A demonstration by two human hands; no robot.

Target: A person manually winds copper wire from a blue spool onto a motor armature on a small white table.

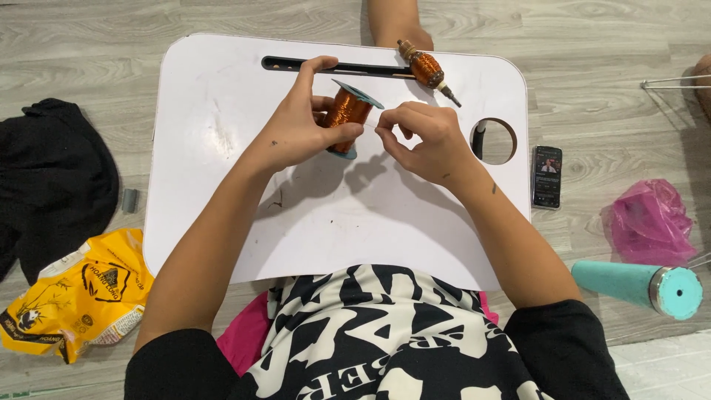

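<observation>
Left hand (300,126) wrapped round copper-wire spool (345,112), thumb & fingers closed on winding, lifted just off white tray (222,185) near its middle, prob. so spool can turn. Right hand (426,137) just right of spool, thumb & forefinger pinched shut on thin strand, kept taut. Far edge: wound armature (424,69), beside tray slot. Right on floor: phone (547,176), pink bag (652,221), teal bottle (641,285). Left: yellow packet (74,296), black cloth (52,178).
</observation>
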